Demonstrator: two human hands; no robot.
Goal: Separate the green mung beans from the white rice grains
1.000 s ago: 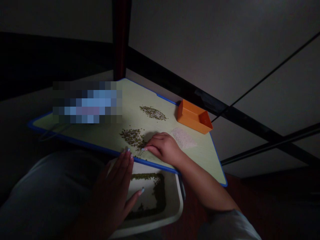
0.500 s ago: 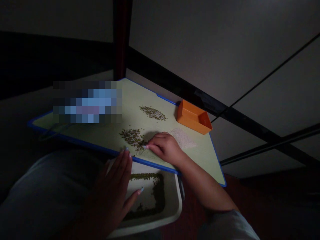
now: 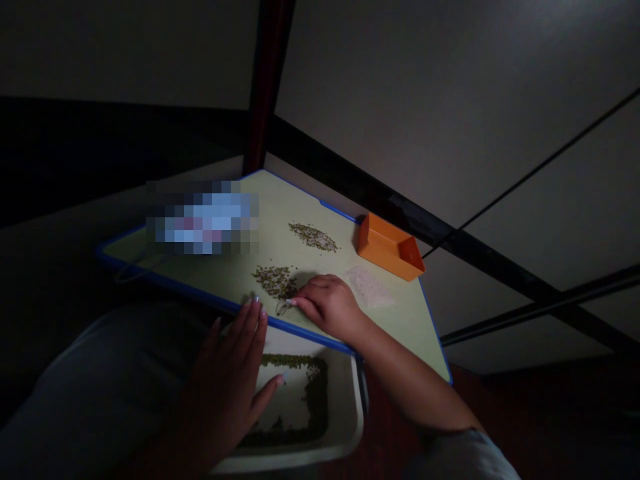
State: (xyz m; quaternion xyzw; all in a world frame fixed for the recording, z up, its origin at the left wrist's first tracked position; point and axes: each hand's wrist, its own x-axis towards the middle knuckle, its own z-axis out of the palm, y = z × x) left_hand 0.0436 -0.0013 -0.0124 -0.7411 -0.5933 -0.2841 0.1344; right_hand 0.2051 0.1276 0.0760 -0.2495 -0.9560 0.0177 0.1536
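Note:
A pale board with a blue rim [image 3: 400,313] lies across my lap. A near pile of small green beans [image 3: 275,281] sits on it, and a second, mixed pile [image 3: 313,236] lies farther back. My right hand [image 3: 327,303] rests palm down on the board, fingers curled, their tips at the near pile's front edge. My left hand [image 3: 235,373] is stretched flat, its fingertips against the board's front rim, over a white tray [image 3: 350,427] that holds green beans [image 3: 313,407] below the board.
An orange box [image 3: 390,247] stands at the board's far right edge. A patch of white grains [image 3: 370,290] lies in front of it. A blurred-out item [image 3: 203,217] sits at the board's back left. The room around is dark.
The view has shifted, so the board sits more to the right and lower in the frame. My right fingertips stay at the near bean pile; my left hand keeps its place at the rim.

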